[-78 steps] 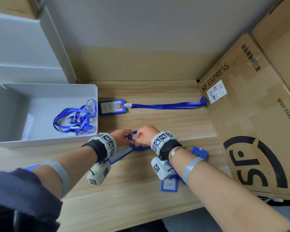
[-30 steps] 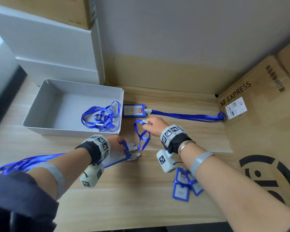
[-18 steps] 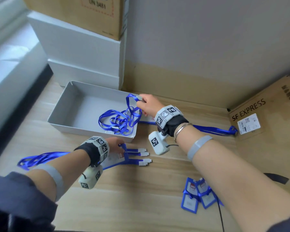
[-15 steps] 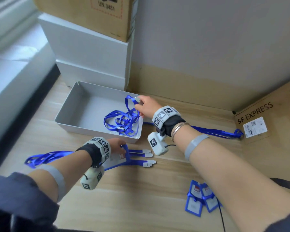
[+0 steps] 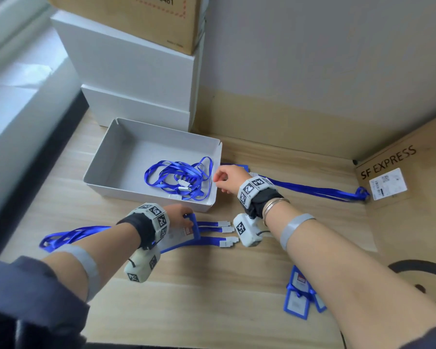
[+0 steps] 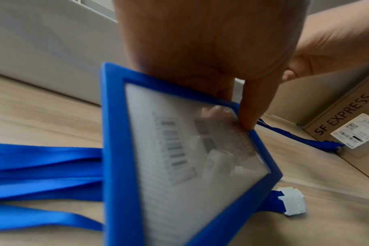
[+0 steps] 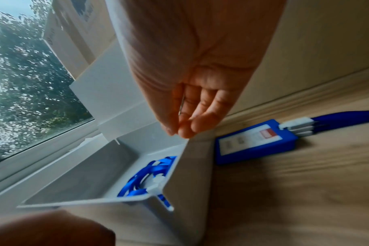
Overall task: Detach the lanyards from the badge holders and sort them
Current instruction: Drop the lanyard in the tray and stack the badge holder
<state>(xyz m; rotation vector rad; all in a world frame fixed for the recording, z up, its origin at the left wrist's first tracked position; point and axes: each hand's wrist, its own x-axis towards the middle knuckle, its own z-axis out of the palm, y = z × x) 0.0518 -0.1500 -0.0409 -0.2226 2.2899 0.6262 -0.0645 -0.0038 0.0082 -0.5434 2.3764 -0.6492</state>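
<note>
- The left hand (image 5: 178, 216) grips a blue badge holder (image 6: 192, 163) by its edge, fingers (image 6: 251, 106) curled onto the frame; the holder is tilted up off the wooden surface (image 5: 212, 293), and the printing on its card is too blurred to read.
- Several blue lanyards (image 5: 213, 231) lie flat under and beside that holder, white clips pointing right; their far ends run beneath the left forearm and out of sight.
- The right hand (image 5: 228, 178) hovers just at the right wall of the white tray (image 5: 106, 159), fingers (image 7: 192, 119) loosely released and holding nothing.
- A tangle of loose lanyards (image 5: 180, 178) lies in the tray's right end; from the right wrist view most of it is hidden behind the tray wall.
- Another badge holder (image 7: 255, 141), lanyards attached, lies just behind the tray; in the head view the right hand covers most of it.
- A small heap of detached holders (image 5: 301, 293) lies near the right forearm, partly hidden by it.
- A cardboard box (image 5: 400, 187) at the right is cut off by the frame.
</note>
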